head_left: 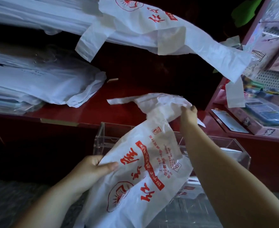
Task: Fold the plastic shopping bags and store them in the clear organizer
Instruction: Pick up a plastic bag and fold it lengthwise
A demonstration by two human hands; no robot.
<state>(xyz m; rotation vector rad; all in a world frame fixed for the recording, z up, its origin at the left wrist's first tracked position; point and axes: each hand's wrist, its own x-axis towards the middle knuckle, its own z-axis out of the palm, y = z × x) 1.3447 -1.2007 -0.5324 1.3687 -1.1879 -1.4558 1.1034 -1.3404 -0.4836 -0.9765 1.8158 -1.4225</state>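
A white plastic shopping bag [135, 183] with red print hangs stretched between both hands in the lower middle. My left hand [92, 170] pinches its lower left edge. My right hand [188, 113] grips the crumpled handle end higher up. Behind and below the bag stands the clear organizer [234, 150], an acrylic box, partly hidden by the bag. A second white printed bag [151, 30] lies spread over the upper shelf, its handles dangling off the edge.
Dark red shelves [86, 112] carry stacks of bagged white goods [45, 83] at the left. At the right a red counter [244, 130] holds packaged items and a blue case [267, 111]. A grey floor lies at the lower left.
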